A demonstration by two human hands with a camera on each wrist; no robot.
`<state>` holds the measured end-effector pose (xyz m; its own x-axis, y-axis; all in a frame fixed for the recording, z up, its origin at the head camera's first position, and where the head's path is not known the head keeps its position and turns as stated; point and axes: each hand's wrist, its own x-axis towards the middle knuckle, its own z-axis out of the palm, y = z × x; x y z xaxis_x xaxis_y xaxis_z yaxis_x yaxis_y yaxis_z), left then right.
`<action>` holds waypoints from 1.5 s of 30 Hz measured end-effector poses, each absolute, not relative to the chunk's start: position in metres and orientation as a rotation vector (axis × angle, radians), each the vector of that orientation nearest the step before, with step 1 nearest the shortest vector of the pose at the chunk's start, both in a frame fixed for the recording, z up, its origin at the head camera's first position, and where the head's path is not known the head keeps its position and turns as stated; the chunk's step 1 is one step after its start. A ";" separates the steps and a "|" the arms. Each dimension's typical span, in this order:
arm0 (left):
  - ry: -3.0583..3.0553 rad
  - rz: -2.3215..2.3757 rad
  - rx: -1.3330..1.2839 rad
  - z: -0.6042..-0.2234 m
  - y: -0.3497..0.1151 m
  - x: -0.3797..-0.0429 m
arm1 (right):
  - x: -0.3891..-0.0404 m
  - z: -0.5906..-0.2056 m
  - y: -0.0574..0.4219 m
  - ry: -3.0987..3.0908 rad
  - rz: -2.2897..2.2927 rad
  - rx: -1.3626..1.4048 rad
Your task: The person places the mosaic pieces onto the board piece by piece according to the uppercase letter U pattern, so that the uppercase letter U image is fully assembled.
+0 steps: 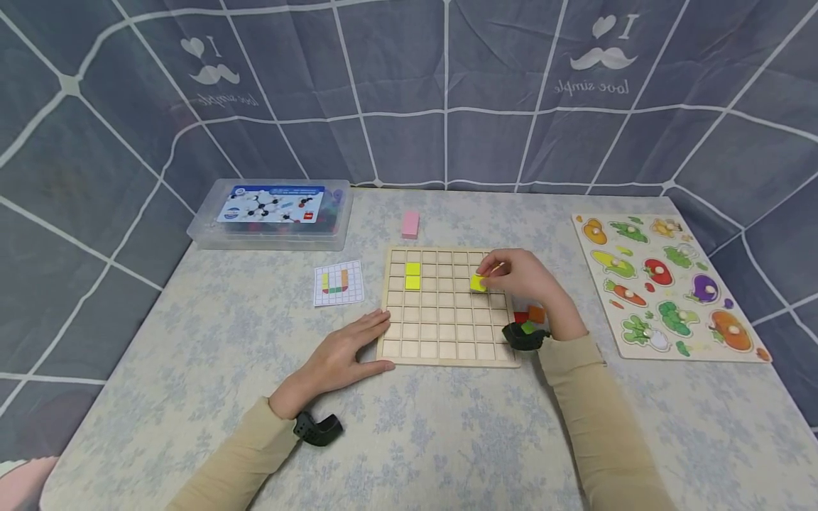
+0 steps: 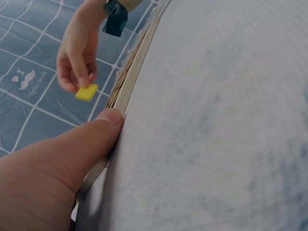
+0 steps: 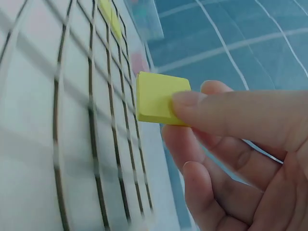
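Between thumb and fingers, my right hand [image 1: 520,275] pinches a yellow square tile [image 3: 159,98], held above the right part of a wooden grid board [image 1: 447,331]. Two more yellow tiles [image 1: 412,276] sit one above the other in cells near the board's upper left. My left hand [image 1: 345,355] rests at the board's left edge, fingers extended; in the left wrist view its thumb [image 2: 91,139] touches the board's side. Just left of the board lies a pattern card [image 1: 339,283] with a coloured U-like shape on a grid.
Red, orange [image 1: 536,314] and green tiles lie by the board's right edge, partly hidden by the right wristband. A pink block [image 1: 410,225] is behind the board. A clear plastic case [image 1: 271,238] stands back left, a vegetable puzzle board [image 1: 648,301] at right.
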<state>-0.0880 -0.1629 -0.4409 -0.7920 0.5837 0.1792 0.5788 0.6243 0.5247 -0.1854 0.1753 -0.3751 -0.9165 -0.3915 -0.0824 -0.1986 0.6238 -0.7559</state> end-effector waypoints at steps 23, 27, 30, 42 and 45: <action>2.807 0.903 0.976 -0.440 -0.161 -0.089 | -0.191 -0.400 0.075 2.533 -1.212 -0.490; 2.807 0.907 0.974 -0.440 -0.162 -0.089 | -0.191 -0.401 0.073 2.539 -1.201 -0.503; 2.810 0.907 0.972 -0.439 -0.162 -0.089 | -0.190 -0.401 0.072 2.545 -1.187 -0.517; 2.816 0.896 0.980 -0.438 -0.161 -0.088 | -0.188 -0.397 0.072 2.509 -1.163 -0.523; 2.818 0.899 0.982 -0.437 -0.161 -0.088 | -0.186 -0.392 0.077 2.478 -1.143 -0.553</action>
<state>-0.0876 -0.1612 -0.4375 -0.8012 0.5768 0.1592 0.5623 0.6350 0.5297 -0.1859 0.0772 -0.3921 -0.8607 -0.4857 -0.1527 -0.1991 0.5971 -0.7771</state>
